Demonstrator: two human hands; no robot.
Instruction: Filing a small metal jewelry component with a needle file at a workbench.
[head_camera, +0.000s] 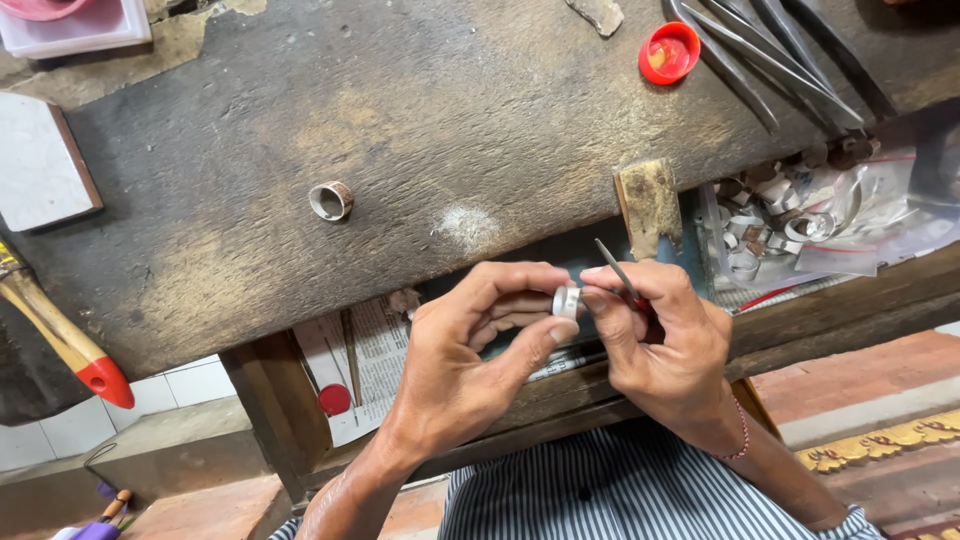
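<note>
The left hand (465, 365) has its grip closed on a small silver ring (566, 301), pinched between thumb and fingertips just off the near edge of the dark wooden bench (420, 120). The right hand (665, 340) has its grip closed on a thin metal tool (617, 270), its tip up, touching the ring. Another ring (331, 200) lies on its side mid-bench; a red cap (669, 52) sits near the far edge.
</note>
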